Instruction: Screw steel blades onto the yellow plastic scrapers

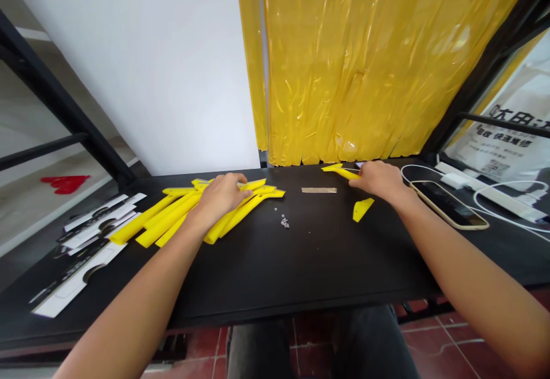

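My left hand (pixel 223 192) rests over a pile of long yellow plastic handles (pixel 172 216) with flat, angled ends. Its thumb and forefinger are apart above the pile; the other fingers are partly hidden. At the back right, my right hand (pixel 378 178) is closed, its fingertips on a similar yellow handle (pixel 347 173) that is partly covered by the hand. Nearer to me than that hand lies a separate small yellow plate (pixel 363 209) with holes. Between the hands, several tiny shiny metal pieces, like small nuts (pixel 285 222), are scattered on the black table (pixel 275 276).
A tan strip (pixel 318 190) lies at the table's middle. White-and-black card sleeves (pixel 73 281) are at the left. A phone (pixel 449 204), white cables and a power strip (pixel 490 193) occupy the right. Yellow plastic sheeting (pixel 361 70) hangs behind; black frame posts (pixel 64 98) flank the table.
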Demonstrator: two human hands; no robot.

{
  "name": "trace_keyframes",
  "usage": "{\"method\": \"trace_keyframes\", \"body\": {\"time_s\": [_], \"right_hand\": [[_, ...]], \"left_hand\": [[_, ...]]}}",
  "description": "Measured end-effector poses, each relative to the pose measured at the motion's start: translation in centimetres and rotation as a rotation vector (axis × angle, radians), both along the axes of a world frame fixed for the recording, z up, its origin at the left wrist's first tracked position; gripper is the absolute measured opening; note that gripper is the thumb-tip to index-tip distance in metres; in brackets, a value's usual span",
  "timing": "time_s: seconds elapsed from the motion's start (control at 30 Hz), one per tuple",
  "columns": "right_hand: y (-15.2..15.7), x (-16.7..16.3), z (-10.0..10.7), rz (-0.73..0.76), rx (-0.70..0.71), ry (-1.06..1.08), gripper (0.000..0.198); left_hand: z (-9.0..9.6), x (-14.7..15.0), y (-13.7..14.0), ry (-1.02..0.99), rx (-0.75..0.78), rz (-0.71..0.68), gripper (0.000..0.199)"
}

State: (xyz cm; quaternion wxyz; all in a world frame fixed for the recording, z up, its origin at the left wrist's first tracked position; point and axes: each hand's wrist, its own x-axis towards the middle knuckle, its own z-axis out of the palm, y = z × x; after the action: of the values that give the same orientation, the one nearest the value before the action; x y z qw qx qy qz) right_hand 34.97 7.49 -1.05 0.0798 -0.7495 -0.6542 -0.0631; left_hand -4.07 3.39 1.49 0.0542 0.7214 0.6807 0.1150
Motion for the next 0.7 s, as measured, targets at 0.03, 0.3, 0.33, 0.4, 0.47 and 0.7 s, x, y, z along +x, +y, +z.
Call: {"method": "trace_keyframes", "body": {"time_s": [0.03, 0.3, 0.33, 0.4, 0.47, 0.7], "right_hand": [[-0.3, -0.5, 0.4, -0.008, -0.005, 0.012, 0.039], [-1.9, -2.9, 1.9, 0.332, -0.15, 0.975, 0.028], [-2.1, -3.6, 1.7, 0.355, -0.163, 1.132, 0.028], [-2.7, -5.3, 1.3, 0.398, -0.199, 1.393, 0.025], [-3.6, -7.2, 0.7, 0.453, -0.258, 1.599, 0.025], [-7.1, -11.5, -1.3, 0.644, -0.547, 1.613, 0.03]], "left_hand": [[0.0, -0.1, 0.0, 0.011, 0.006, 0.003, 0.046], [0.9, -1.2, -0.4, 0.077, 0.086, -0.042, 0.04], [1.2, -0.9, -0.8, 0.056, 0.137, -0.062, 0.04], [1.7, 0.2, -1.7, -0.057, 0.258, -0.11, 0.041], [1.9, 2.0, -2.6, -0.318, 0.274, -0.196, 0.044], [-1.3, 7.0, -3.5, -1.536, -0.241, -0.284, 0.043]]}}
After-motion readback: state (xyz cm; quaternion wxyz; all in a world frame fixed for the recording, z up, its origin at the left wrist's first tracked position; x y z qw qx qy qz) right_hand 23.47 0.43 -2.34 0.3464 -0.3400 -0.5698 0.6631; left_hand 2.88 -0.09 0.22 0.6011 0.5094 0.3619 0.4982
